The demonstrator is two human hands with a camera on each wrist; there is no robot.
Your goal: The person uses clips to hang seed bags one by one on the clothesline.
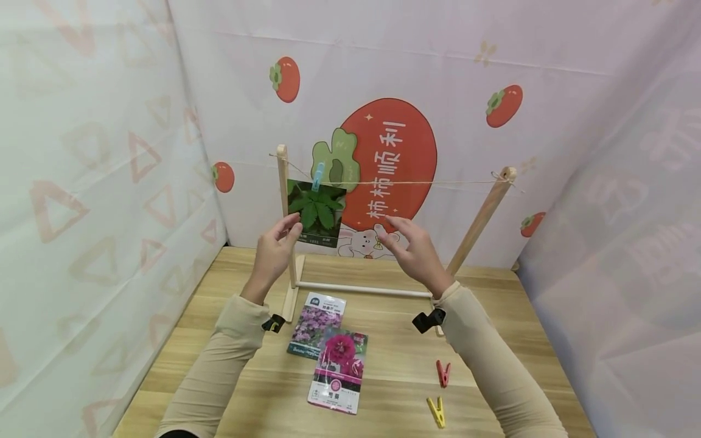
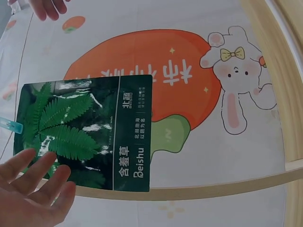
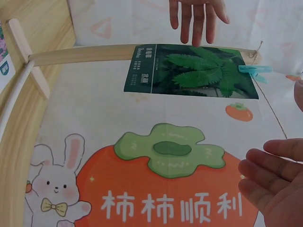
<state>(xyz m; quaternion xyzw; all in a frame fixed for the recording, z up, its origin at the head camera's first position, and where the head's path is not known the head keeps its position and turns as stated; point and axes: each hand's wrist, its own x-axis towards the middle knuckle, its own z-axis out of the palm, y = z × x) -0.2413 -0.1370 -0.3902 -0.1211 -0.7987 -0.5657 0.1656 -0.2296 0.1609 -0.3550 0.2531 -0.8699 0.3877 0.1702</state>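
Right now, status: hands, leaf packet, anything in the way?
Left hand, right hand: holding nothing. Leaf packet hangs from string, clipped by blue clothespin. Left hand close by; no other obstruction seen.

Green leaf-print packet (image 1: 316, 213) at centre, light-blue clip (image 1: 318, 176), purple-flowered packet (image 1: 316, 319), magenta-flowered packet (image 1: 338, 372) lower centre, red clip (image 1: 443, 374), yellow clip (image 1: 437, 413) lower right

Purple-flower packet (image 1: 317, 316): lower right corner hidden under pink-flower packet (image 1: 338, 371) | leaf packet (image 2: 87, 130): finest print too small for me to read
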